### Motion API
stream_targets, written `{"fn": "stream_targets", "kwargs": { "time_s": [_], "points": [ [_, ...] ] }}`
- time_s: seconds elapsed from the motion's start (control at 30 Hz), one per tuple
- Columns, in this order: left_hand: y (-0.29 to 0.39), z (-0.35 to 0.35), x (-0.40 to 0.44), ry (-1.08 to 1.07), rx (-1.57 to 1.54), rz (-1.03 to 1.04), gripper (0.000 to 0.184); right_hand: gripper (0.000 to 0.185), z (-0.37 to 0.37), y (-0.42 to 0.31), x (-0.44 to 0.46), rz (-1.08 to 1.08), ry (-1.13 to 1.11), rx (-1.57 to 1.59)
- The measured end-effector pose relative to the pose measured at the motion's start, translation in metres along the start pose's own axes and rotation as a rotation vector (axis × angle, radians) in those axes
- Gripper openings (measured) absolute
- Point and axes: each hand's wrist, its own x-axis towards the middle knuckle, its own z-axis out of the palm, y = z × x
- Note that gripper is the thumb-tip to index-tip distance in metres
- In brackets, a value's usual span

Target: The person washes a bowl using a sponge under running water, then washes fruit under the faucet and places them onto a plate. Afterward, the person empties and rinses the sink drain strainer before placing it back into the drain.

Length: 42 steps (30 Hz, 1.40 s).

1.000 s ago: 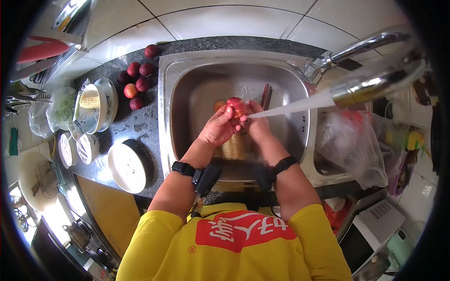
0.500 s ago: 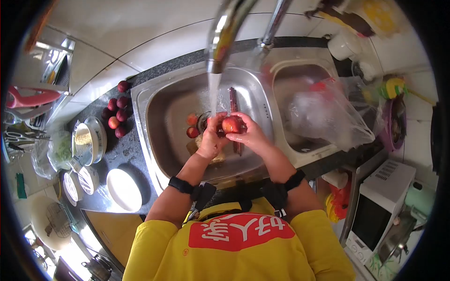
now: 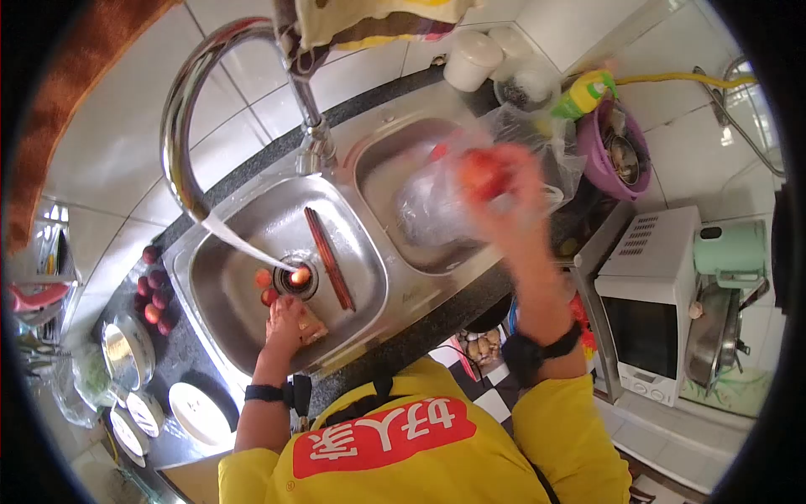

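My right hand (image 3: 508, 197), smeared by motion, is raised over the right basin with a red nectarine (image 3: 485, 172) in its fingers. Below it lies a clear plastic bag (image 3: 432, 206). Low in the left basin, my left hand (image 3: 285, 321) reaches its fingers over a beige, sponge-like piece (image 3: 312, 326), close to a red nectarine (image 3: 269, 296). Whether it presses on either is unclear. Another nectarine (image 3: 300, 275) sits at the drain under the running water, and one more (image 3: 263, 277) is just left of it. Dark red chopsticks (image 3: 329, 259) lie across the basin floor.
A curved faucet (image 3: 180, 160) pours into the left basin (image 3: 239, 244). Several dark red fruits (image 3: 153, 294) and white bowls (image 3: 201, 412) stand on the left counter. A purple basin (image 3: 617, 155) and white microwave (image 3: 646, 307) are at the right.
My hands have parted. The right one has carried the nectarine from the left basin to above the right basin; the left has moved lower in its basin. The view has turned rightward.
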Motion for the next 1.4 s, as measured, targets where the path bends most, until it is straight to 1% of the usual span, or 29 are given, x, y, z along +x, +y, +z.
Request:
{"fn": "stream_targets", "kwargs": {
  "time_s": [0.03,0.1,0.13,0.2,0.23,0.27,0.3,0.37,0.4,0.43,0.5,0.53,0.6,0.67,0.73,0.8,0.83,0.87,0.93,0.97,1.03,1.07,1.1,1.17,1.2,1.23,1.3,1.37,1.4],
  "points": [
    [0.002,-0.005,0.001,-0.004,-0.013,-0.049,0.05,0.05,-0.021,-0.003,0.016,0.028,0.109,-0.067],
    [-0.023,0.016,0.012,0.041,0.032,-0.066,0.051,0.055,-0.053,0.023,0.045,0.108,0.077,-0.348],
    [-0.026,0.018,0.004,0.149,-0.003,-0.098,0.059,0.056,-0.064,0.049,0.056,0.157,0.011,-0.482],
    [-0.028,0.022,-0.009,0.266,-0.026,-0.162,0.068,0.052,-0.069,0.067,0.071,0.523,-0.326,-0.443],
    [-0.031,0.025,-0.011,0.277,-0.092,-0.251,0.08,0.052,-0.067,0.082,0.075,0.509,-0.347,-0.425],
    [-0.035,0.026,-0.013,0.289,-0.158,-0.334,0.092,0.048,-0.062,0.101,0.074,0.426,-0.522,-0.555],
    [-0.039,0.026,-0.014,0.295,-0.157,-0.352,0.092,0.045,-0.057,0.117,0.072,0.337,-0.688,-0.687],
    [-0.047,0.024,-0.016,0.102,-0.389,-0.451,0.102,0.045,-0.048,0.143,0.065,0.263,-0.77,-0.709],
    [-0.048,0.022,-0.019,0.174,-0.372,-0.423,0.098,0.046,-0.047,0.15,0.061,0.204,-0.843,-0.743],
    [-0.053,0.021,-0.02,0.178,-0.37,-0.429,0.098,0.046,-0.049,0.152,0.058,0.199,-0.846,-0.738],
    [-0.064,0.017,-0.023,0.253,-0.546,-0.357,0.09,0.042,-0.053,0.153,0.047,-0.022,-0.533,-0.809],
    [-0.066,0.016,-0.024,0.258,-0.546,-0.363,0.09,0.042,-0.053,0.128,0.046,-0.028,-0.535,-0.804],
    [-0.067,0.011,-0.027,0.351,-1.18,-0.132,0.078,0.04,-0.043,0.041,0.045,0.022,-0.094,-0.648],
    [-0.037,-0.022,-0.027,0.331,-1.308,-0.127,0.077,0.039,-0.02,-0.009,0.025,-0.113,-0.047,-0.355],
    [-0.011,-0.045,-0.013,0.315,-1.439,-0.109,0.077,0.039,0.021,-0.029,-0.006,-0.104,-0.273,-0.034],
    [0.005,-0.055,0.005,0.157,-1.498,-0.111,0.076,0.052,0.077,-0.044,-0.033,0.133,-0.647,0.231],
    [0.012,-0.057,0.013,0.164,-1.501,-0.103,0.076,0.066,0.108,-0.035,-0.049,0.156,-0.762,0.222],
    [0.019,-0.059,0.02,0.025,-1.6,-0.093,0.078,0.081,0.14,-0.022,-0.067,0.294,-0.852,0.414],
    [0.03,-0.054,0.031,-0.145,-1.753,0.007,0.081,0.082,0.163,-0.041,-0.074,0.98,-0.964,0.504],
    [0.03,-0.051,0.034,-0.142,-1.754,0.015,0.081,0.082,0.173,-0.029,-0.08,0.973,-0.963,0.501],
    [0.029,-0.052,0.038,-0.205,-1.78,-0.014,0.082,0.085,0.199,0.005,-0.1,1.202,-0.994,0.956],
    [0.02,-0.051,0.042,-0.279,-1.816,0.019,0.062,0.083,0.204,0.008,-0.103,1.153,-0.825,0.924],
    [0.008,-0.053,0.048,-0.277,-1.819,0.025,0.062,0.083,0.206,0.01,-0.103,1.149,-0.826,0.921],
    [-0.011,-0.056,0.064,-0.528,-2.242,-0.068,0.044,0.08,0.206,0.019,-0.103,0.806,-0.642,0.672],
    [-0.013,-0.054,0.074,-0.344,-2.175,-0.248,0.03,0.079,0.212,0.03,-0.105,0.657,-0.593,0.639],
    [-0.013,-0.043,0.087,-0.341,-2.185,-0.238,0.03,0.079,0.209,0.021,-0.099,0.649,-0.598,0.632],
    [-0.003,-0.023,0.111,-0.019,-1.937,-0.079,0.029,0.079,0.207,-0.002,-0.092,0.278,-0.544,0.156],
    [0.019,-0.022,0.118,0.23,-1.564,-0.066,0.025,0.078,0.216,-0.011,-0.09,0.188,-0.529,0.13],
    [0.021,-0.021,0.125,0.267,-1.835,-0.181,0.024,0.077,0.22,-0.012,-0.087,0.106,-0.516,0.058]
  ]
}}
